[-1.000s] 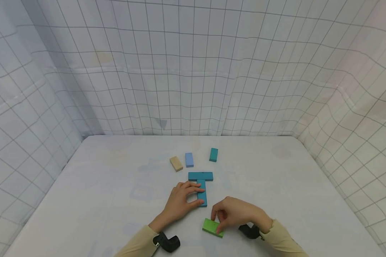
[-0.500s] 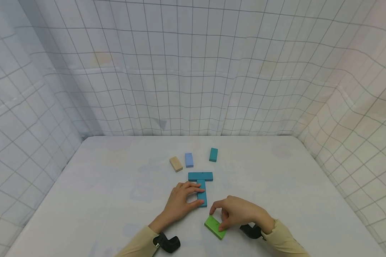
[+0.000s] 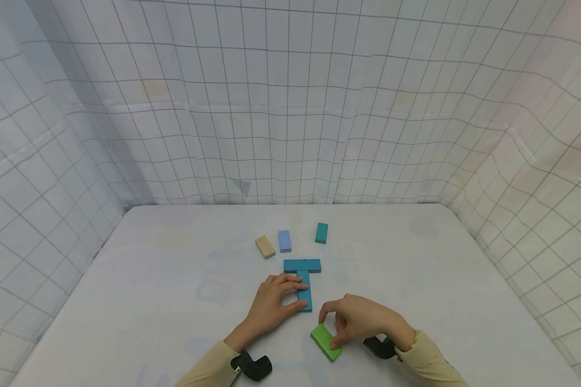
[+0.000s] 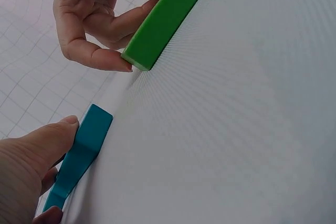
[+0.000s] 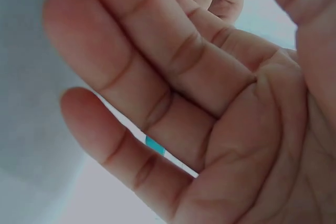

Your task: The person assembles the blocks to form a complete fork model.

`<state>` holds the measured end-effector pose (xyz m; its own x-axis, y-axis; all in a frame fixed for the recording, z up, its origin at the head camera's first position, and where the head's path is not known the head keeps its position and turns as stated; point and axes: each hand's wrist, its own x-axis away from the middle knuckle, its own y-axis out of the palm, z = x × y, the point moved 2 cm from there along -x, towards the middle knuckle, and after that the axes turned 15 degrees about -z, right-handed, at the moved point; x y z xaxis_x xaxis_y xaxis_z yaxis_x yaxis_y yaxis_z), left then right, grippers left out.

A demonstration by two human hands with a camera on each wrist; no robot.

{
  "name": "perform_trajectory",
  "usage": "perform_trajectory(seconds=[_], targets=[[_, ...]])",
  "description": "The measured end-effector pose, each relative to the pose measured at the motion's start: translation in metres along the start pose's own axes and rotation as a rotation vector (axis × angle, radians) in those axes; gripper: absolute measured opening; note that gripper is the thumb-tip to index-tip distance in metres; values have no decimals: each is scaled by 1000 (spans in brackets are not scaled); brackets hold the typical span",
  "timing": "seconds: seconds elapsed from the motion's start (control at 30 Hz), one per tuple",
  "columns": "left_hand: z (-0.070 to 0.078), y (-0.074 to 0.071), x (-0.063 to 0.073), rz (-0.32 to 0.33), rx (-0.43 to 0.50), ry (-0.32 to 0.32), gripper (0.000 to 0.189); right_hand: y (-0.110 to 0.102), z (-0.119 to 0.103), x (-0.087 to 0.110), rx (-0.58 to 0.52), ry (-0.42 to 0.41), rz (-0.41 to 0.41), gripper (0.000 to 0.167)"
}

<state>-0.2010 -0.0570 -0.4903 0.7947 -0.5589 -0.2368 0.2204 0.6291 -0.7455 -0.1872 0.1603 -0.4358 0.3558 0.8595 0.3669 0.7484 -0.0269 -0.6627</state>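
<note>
Two blue rectangular blocks form a T on the white table: a crosspiece block (image 3: pixel 302 265) and a stem block (image 3: pixel 304 299) meeting its middle. My left hand (image 3: pixel 269 305) rests on the stem block, thumb and fingertips lying across its top; the left wrist view has the thumb along this blue block (image 4: pixel 86 137). To the right and nearer, my right hand (image 3: pixel 360 318) pinches a bright green block (image 3: pixel 325 342) by its ends between index finger and thumb. That green block (image 4: pixel 168 19) slants close over the table. In the right wrist view, the fingers mostly hide it.
Behind the T lie a tan block (image 3: pixel 265 246), a light blue block (image 3: pixel 284 241) and a teal block (image 3: pixel 321 233). Gridded white curtains (image 3: pixel 290 134) stand behind and on both sides of the white table (image 3: pixel 174 279). Black devices (image 3: pixel 253 366) are worn at both wrists.
My right hand has turned the green block clockwise into a steeper slant and shifted it slightly right. The left hand and the blue T have stayed in place.
</note>
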Motion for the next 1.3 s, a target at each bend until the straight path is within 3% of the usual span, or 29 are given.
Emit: perform_trajectory(seconds=[0.53,0.83,1.3], targets=[[-3,1,-1,-5,-5,-21,35,1,9,5,-18,100,62,34],[-3,2,0,-8,-4,-26,35,4,12,6,-41,117,80,32],[-4,2,0,-1,-10,-13,35,11,11,11,90,99,192,37]])
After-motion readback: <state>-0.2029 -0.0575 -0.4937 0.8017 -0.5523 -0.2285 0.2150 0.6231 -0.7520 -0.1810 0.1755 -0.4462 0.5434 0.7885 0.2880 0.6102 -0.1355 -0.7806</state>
